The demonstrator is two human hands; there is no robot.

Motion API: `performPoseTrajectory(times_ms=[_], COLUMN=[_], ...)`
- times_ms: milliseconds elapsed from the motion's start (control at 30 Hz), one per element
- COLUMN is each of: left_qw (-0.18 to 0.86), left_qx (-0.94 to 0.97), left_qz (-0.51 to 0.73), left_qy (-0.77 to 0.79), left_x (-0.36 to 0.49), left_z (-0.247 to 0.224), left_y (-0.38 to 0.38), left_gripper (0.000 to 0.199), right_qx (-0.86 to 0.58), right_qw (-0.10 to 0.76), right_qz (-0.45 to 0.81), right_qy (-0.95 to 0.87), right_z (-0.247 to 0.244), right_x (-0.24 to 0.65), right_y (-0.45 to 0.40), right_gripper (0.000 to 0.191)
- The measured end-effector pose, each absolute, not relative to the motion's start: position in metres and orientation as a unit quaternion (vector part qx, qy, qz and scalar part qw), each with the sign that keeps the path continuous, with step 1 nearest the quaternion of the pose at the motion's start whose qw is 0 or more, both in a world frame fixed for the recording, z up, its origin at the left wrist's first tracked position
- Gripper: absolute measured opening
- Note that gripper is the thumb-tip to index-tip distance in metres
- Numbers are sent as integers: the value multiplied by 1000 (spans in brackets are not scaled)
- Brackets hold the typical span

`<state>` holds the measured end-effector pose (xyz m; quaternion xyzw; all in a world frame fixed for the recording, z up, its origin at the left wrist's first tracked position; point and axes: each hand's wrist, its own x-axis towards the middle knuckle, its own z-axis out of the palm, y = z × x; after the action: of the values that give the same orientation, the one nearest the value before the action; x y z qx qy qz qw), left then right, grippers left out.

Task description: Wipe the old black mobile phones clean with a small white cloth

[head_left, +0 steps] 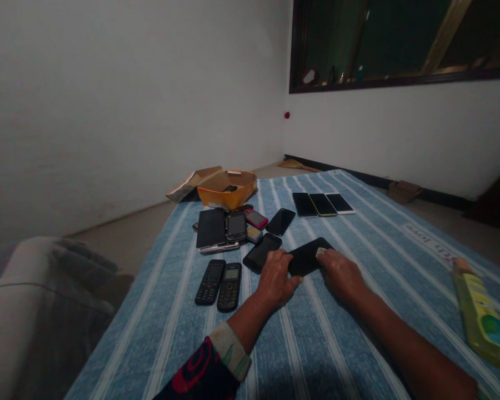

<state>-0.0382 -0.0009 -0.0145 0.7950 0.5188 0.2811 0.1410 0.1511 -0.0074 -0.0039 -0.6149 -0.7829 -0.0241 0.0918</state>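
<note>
My left hand [276, 278] grips the near left end of a black smartphone [306, 257] that lies slanted on the cloth, its thumb along the near edge. My right hand [340, 271] is closed at the phone's right end, with a small white scrap, like cloth or tissue, [320, 252] pinched at the fingertips against the screen. Just beyond my left hand lies another black smartphone [261, 253], and a third [280, 222] is farther back. Two keypad phones, one [210, 282] beside the other [229, 286], lie to the left of my left hand.
A pile of phones [210, 228] sits before an open orange cardboard box [229, 195]. Three smartphones, including a white-framed one [340, 203], lie in a row at the back right. A bottle of yellow-green liquid [483, 316] lies on the striped cloth [158, 311] at right.
</note>
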Motion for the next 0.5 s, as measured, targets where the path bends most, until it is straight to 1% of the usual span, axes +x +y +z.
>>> performPoseTrajectory(times_ms=[300,500], left_qw=[128,125], left_qx=[801,803], left_qz=[286,280], left_qy=[510,511], left_x=[-40,-39], left_z=[-21,-18], left_y=[2,1], left_gripper=[49,47], right_qx=[-577,-533], right_qw=[100,121], right_qz=[-32,-33], right_qy=[-810,-837], right_z=[-9,-9], right_x=[141,123], right_y=[-19,-21], right_gripper=[33,24])
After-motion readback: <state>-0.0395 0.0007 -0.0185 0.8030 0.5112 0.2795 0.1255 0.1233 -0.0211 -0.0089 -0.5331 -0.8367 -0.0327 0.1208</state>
